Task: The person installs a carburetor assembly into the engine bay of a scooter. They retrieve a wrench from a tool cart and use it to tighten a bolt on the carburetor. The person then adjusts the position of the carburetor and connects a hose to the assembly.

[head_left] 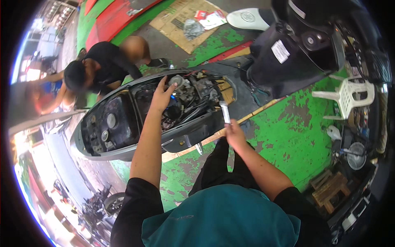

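Observation:
A scooter with its seat off lies across the view, its dark body frame [111, 154] open above the engine [181, 92]. My left hand [163, 96] reaches into this opening, fingers apart over the near side of the engine, with nothing seen in its grasp. A small blue part [173, 97] shows beside its thumb. Closed fingers of my right hand [235, 135] hold a pale wrench-like tool [225, 113] upright, just right of the engine bay. Green-handled pliers [256, 98] rest on the scooter's footboard [242, 78].
A person in dark clothes [108, 61] crouches at the scooter's far side. Flattened cardboard [173, 26] with small packets lies beyond. At the right stand a white plastic chair [356, 96] and a wooden stool [331, 191]. The scooter's seat [248, 18] is at the far side.

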The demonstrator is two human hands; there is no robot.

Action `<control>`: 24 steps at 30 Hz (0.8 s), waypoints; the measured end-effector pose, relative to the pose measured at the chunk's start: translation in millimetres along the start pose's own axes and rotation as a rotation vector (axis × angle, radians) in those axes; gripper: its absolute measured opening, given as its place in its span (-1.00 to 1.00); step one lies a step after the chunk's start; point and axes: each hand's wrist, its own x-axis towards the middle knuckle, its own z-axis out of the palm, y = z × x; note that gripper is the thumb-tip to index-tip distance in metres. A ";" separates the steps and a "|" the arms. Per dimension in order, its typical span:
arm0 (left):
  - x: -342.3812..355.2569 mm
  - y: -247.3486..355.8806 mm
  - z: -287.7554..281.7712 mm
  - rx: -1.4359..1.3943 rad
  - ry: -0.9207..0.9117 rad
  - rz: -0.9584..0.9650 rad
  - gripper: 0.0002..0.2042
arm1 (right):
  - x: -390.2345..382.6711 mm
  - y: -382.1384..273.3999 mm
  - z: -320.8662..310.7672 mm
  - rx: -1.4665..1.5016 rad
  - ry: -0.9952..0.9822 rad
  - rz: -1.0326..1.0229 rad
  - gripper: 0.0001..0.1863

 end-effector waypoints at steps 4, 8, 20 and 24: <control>-6.3 9.2 -9.9 -0.037 0.092 -0.024 -0.31 | 57.0 147.5 -34.5 0.002 0.068 0.161 -0.74; -25.9 -6.2 -14.2 -0.093 0.150 -0.083 -0.35 | 118.6 205.9 -70.2 -0.065 -0.009 0.346 -0.65; -81.1 -19.1 6.1 -0.199 0.346 -0.228 -0.30 | 155.4 142.6 -100.5 -0.604 0.014 0.364 -0.69; -65.0 -3.4 21.3 -0.143 0.383 -0.292 -0.08 | 166.7 131.2 -115.1 -0.794 -0.102 0.260 -0.71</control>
